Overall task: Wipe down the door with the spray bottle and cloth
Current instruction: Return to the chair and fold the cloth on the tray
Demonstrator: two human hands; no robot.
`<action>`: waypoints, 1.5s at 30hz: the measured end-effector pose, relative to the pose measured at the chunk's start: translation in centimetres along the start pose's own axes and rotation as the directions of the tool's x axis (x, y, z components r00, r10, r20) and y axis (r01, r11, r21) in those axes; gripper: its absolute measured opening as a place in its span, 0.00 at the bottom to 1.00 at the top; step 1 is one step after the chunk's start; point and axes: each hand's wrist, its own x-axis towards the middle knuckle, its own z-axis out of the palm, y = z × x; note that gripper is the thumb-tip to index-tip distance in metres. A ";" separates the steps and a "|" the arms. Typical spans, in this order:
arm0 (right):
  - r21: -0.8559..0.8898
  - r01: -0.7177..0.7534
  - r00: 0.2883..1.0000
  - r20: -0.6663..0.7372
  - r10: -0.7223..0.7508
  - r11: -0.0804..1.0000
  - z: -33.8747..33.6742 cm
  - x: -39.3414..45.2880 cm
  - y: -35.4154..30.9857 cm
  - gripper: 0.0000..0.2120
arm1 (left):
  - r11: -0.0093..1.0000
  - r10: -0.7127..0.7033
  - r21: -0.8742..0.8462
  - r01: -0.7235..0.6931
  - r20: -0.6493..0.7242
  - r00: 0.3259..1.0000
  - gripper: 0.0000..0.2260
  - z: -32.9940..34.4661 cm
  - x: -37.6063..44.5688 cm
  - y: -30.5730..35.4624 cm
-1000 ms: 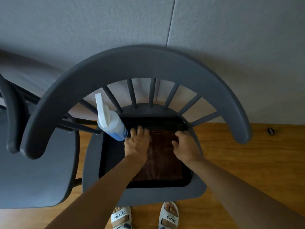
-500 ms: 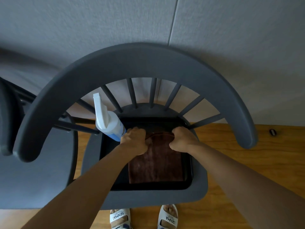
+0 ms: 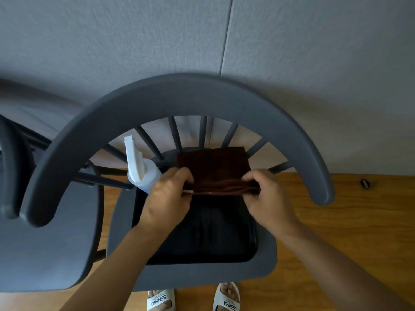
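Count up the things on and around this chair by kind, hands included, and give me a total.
Hands: 2, left hand and right hand, both holding the cloth
Cloth: 1
Spray bottle: 1
Black tray: 1
Chairs: 2, the near chair and a second chair
Sandals: 2, and
Total: 9

Brown cloth [image 3: 213,167]: folded, lifted off the tray [image 3: 202,248], near edge bunched, far part spread flat toward tray's far edge. Spray bottle [image 3: 141,167]: white trigger head, clear body, blue band, upright at tray's far-left corner.
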 end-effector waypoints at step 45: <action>-0.607 0.272 0.937 0.344 -0.061 0.747 8.6 -0.1 6.2 0.40 | 0.873 -0.131 0.486 -0.028 0.291 0.948 0.33 9.2 -1.8 -4.6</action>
